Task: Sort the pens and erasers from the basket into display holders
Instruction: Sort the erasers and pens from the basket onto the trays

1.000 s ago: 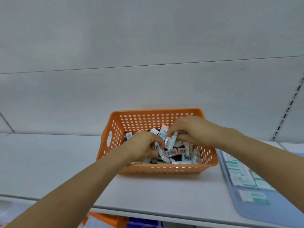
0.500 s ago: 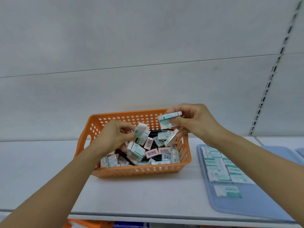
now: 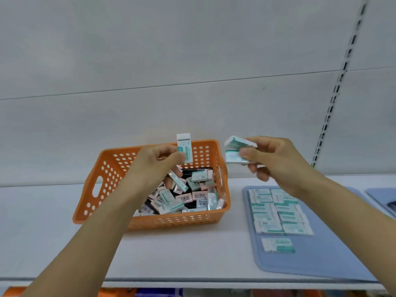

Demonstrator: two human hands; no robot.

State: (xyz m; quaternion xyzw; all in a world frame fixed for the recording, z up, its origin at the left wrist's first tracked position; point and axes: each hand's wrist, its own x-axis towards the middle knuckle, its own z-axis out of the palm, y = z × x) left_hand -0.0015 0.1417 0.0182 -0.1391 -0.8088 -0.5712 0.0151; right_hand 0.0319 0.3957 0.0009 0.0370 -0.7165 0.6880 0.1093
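An orange perforated basket [image 3: 107,179] stands on the white shelf, filled with several teal-and-white and pink erasers [image 3: 188,197] and dark pens beneath them. My left hand [image 3: 154,168] is raised over the basket and pinches one teal-and-white eraser [image 3: 184,146] upright; a second eraser [image 3: 176,181] sticks out under its lower fingers. My right hand [image 3: 274,163] is right of the basket's far corner, above the shelf, gripping two stacked teal erasers [image 3: 237,152]. A blue tray [image 3: 310,262] to the right carries several erasers in rows [image 3: 278,211].
The shelf's front edge [image 3: 192,282] runs along the bottom. A second blue tray [image 3: 383,197] shows at the far right edge. A slotted metal upright [image 3: 334,93] rises on the back wall at right. Orange and blue items sit on the level below.
Both hands came up out of the basket holding erasers. The right hand moved right past the basket's corner toward the blue tray; the left lifted one eraser upright.
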